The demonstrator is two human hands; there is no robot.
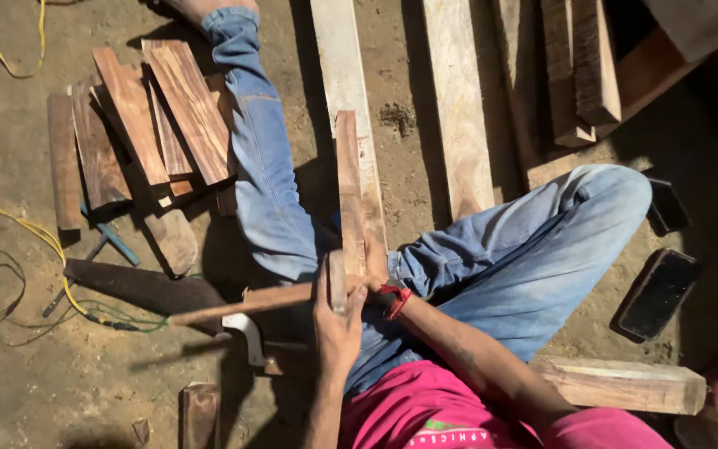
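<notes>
I sit on a dirt floor in blue jeans [533,258] and a pink shirt. My left hand [338,324] is closed around a short wooden piece [336,278] and the end of a long wooden handle [243,303] that points left. My right hand [376,264], with a red band at the wrist, grips the near end of a narrow reddish-brown board [348,187]. This board runs away from me between my legs. It lies over a pale plank [342,66]. The two hands touch at the board's near end.
Several reddish wood pieces [147,116] are stacked at the left. A dark saw blade [143,287], a curved metal tool head [247,337] and yellow cable [35,233] lie nearby. Pale planks [459,108] lie ahead, two dark phones [658,293] at the right, a wood block [625,384] near my right side.
</notes>
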